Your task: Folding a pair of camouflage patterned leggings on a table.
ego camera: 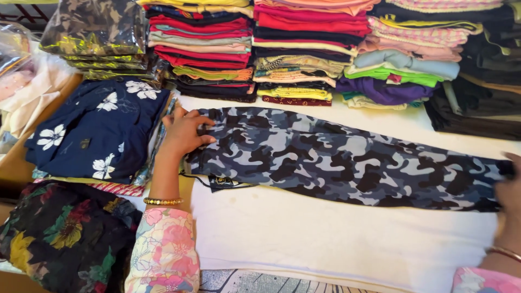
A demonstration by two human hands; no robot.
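Behind camouflage trousers (347, 160) pressed flat by spread left hand (184, 133), folded clothes stacks (304, 49).

Blue camouflage trousers (347, 160) flat on white cloth (336, 239), left hand (184, 133) on waistband, right hand (510, 192) at cuff.

Loads of stuff around tbh. Along the back there's tall stacks of folded clothes (309, 49) in red, yellow, pink, purple etc, w/ a dark pile (477, 103) far right. Top left: camo garments in clear plastic (95, 38). Below that a navy fabric w/ white flowers (97, 130), folded. Bottom left corner, a black floral cloth (59, 233). White sheet (336, 239) covers the table.
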